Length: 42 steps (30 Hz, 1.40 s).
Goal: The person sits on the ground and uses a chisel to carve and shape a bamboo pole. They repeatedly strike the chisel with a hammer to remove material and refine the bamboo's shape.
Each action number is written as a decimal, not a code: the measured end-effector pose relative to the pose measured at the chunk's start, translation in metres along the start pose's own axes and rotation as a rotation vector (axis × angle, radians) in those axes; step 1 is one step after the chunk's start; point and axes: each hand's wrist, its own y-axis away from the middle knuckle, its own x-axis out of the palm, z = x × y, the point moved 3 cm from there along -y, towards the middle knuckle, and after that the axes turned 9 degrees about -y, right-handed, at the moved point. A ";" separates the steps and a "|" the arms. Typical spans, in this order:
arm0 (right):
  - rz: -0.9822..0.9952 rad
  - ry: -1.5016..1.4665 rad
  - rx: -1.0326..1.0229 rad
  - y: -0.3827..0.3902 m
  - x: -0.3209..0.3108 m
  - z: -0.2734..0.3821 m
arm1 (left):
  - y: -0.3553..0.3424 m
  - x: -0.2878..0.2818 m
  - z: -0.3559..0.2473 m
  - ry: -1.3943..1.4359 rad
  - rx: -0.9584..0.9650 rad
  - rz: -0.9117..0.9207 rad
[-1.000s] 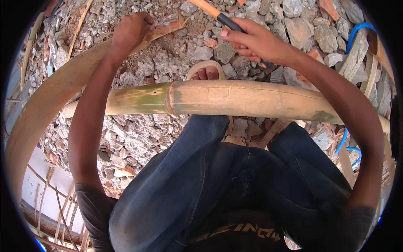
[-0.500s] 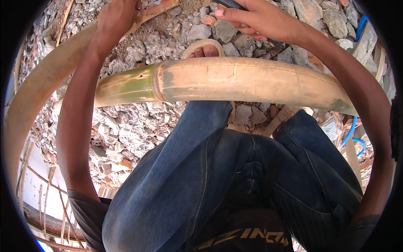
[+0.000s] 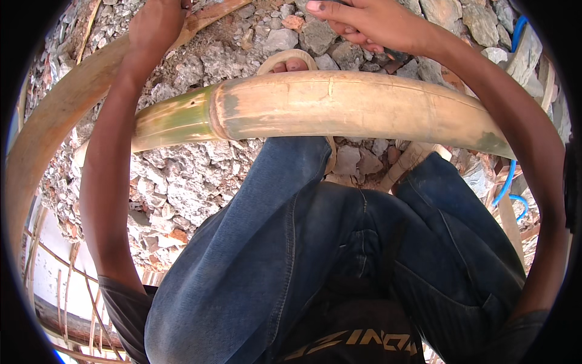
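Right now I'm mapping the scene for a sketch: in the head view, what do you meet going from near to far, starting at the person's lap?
Jeans → bamboo pole → sandalled toes → rubble → right hand.

Head camera looks down (close, fisheye).

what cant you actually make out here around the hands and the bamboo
- Head view: what the right hand grips; the top edge cuts it off, only a dark bit shows under the fingers.
- Head view: left hand fingertips on the split bamboo strip, cropped by the top edge.
- Head view: most of the sandalled foot, hidden behind the thick bamboo pole.
- Head view: the pole's right end, covered by the right forearm.
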 end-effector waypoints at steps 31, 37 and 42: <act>-0.263 0.253 -0.181 -0.018 0.008 0.014 | 0.003 0.010 0.014 0.032 -0.003 0.031; -0.523 0.456 -0.503 -0.019 0.011 0.003 | -0.001 0.008 0.013 -0.011 0.024 0.010; -0.203 0.151 -0.151 -0.025 0.020 0.022 | 0.002 -0.002 0.009 0.000 -0.051 0.096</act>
